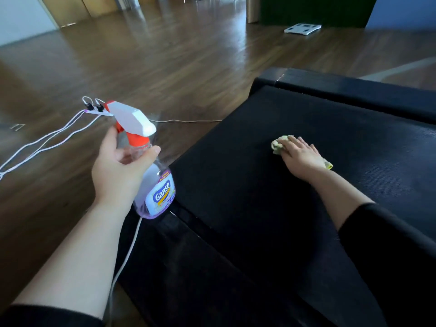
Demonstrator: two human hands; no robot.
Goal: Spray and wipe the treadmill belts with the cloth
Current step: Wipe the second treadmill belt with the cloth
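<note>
A black treadmill belt [247, 185] fills the right half of the view. My left hand [115, 168] grips the neck of a clear spray bottle [157, 190] with purple liquid, a white trigger head and an orange collar, held upright above the belt's left edge. My right hand [300, 156] lies flat, fingers straight, pressing a yellow-green cloth [278, 143] onto the belt. The cloth pokes out in front of the fingertips and behind the wrist.
Brown wooden floor [165, 55] spreads to the left and beyond. A white power strip [98, 109] with plugs and white cables lies on the floor at left. A thin cable runs toward the treadmill. A white scale [302, 28] sits far back.
</note>
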